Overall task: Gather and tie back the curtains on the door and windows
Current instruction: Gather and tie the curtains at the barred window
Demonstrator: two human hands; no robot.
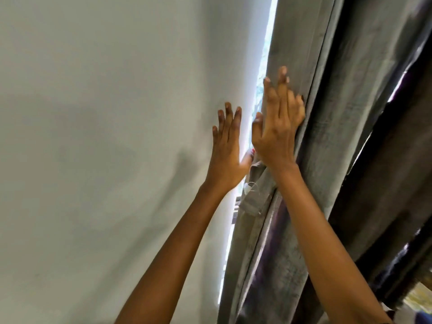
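Hands, two of them, reach up with bare forearms toward one long grey velvety curtain [301, 94] that hangs in vertical folds along the right of the view. Beside it on the left runs one plain pale wall [105, 113], and between wall and curtain edge shows one narrow bright strip of window [265, 59], with a blur of green outside.

The right hand [277, 134] lies on the curtain's leading edge, back toward the camera; its fingers are bent around the outer fold and its grip is closed on that fabric, the thumb set on the side toward the window gap. The left hand [226, 148] is spread flat, four fingers straight and close together, held against or just before the wall beside the bright strip; its thumb points toward the curtain edge, and whether it touches the cloth cannot be told.

Below the right wrist hangs one folded scrap of grey cloth [253, 202] with loose threads, against the curtain edge. Further right, a darker, nearly black layer of fabric [383, 160] overlaps the grey one.
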